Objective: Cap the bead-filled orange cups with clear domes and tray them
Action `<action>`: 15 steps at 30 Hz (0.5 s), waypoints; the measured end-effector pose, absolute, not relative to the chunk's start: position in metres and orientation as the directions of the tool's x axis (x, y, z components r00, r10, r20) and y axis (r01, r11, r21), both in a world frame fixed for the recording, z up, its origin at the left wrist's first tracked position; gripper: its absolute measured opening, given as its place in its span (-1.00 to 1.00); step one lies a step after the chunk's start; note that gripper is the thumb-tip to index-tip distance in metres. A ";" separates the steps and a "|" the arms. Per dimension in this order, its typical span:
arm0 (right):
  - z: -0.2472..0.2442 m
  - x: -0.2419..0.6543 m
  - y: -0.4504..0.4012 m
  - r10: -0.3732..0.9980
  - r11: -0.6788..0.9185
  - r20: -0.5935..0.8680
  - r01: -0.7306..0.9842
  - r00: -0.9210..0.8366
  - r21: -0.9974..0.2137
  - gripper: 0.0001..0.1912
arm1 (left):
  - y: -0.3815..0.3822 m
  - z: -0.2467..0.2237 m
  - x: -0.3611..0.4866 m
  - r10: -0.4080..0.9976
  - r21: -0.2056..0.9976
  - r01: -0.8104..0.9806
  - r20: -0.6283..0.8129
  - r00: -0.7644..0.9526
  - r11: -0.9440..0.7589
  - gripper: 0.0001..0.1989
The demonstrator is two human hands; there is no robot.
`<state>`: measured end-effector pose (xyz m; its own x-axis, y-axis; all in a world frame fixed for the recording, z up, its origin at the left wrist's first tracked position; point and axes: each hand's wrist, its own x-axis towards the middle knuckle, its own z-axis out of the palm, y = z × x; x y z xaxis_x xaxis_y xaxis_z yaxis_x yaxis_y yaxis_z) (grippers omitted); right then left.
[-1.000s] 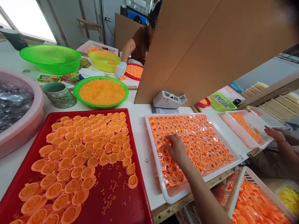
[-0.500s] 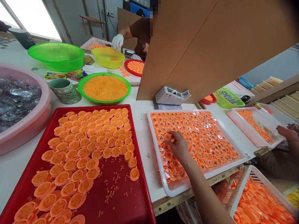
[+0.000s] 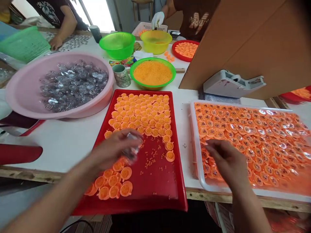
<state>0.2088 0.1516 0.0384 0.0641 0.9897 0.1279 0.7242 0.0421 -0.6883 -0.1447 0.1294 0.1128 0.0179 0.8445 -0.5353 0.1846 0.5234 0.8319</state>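
Note:
My left hand (image 3: 114, 147), smeared by motion, is closed around some clear plastic pieces (image 3: 131, 150) above the red tray (image 3: 155, 200). Small orange toy cups on saucers (image 3: 143, 113) fill the back and left of that tray, with yellow-orange bits in them. Loose bits (image 3: 150, 158) lie scattered on its bare part. My right hand (image 3: 227, 160) hovers at the left side of a white tray (image 3: 202, 183), thumb and forefinger slightly apart with nothing visible between them. Rows of orange cups under shiny clear covers (image 3: 245, 139) fill the white tray.
A pink basin (image 3: 21, 106) of clear plastic pieces stands left. Behind the red tray are a mug (image 3: 121, 77) and a green bowl (image 3: 153, 85) of orange bits. A tape dispenser (image 3: 218, 82) sits against a cardboard divider (image 3: 233, 38). Co-workers' hands (image 3: 157, 20) show across the table.
The view has swung left, bringing the pink basin fully in. My left hand has come into view with clear plastic pieces. My right hand remains over the white tray's left side.

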 end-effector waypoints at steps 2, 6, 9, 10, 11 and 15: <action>0.038 0.183 0.135 0.996 0.075 0.031 0.641 -0.080 -0.764 -0.81 | 0.108 0.093 -0.107 0.782 0.804 0.278 -0.586 0.212 0.527 -0.76; 0.032 0.145 0.110 0.942 0.187 0.006 0.508 -0.336 -0.841 -0.86 | 0.075 0.055 -0.054 0.937 0.822 0.553 -0.287 0.198 0.135 -0.86; 0.026 0.136 0.099 0.913 0.227 0.021 0.465 -0.406 -0.856 -0.82 | 0.062 0.044 -0.045 0.954 0.788 0.613 -0.218 0.204 0.049 -0.76; 0.024 0.136 0.097 0.912 0.231 0.023 0.465 -0.411 -0.855 -0.82 | 0.059 0.044 -0.046 0.957 0.771 0.637 -0.192 0.215 0.012 -0.72; 0.023 0.137 0.096 0.912 0.234 0.025 0.467 -0.410 -0.853 -0.82 | 0.056 0.045 -0.048 0.957 0.753 0.657 -0.176 0.230 -0.020 -0.65; 0.021 0.144 0.094 0.918 0.234 0.033 0.471 -0.396 -0.850 -0.82 | 0.048 0.055 -0.054 0.933 0.737 0.676 -0.252 0.256 0.013 -0.35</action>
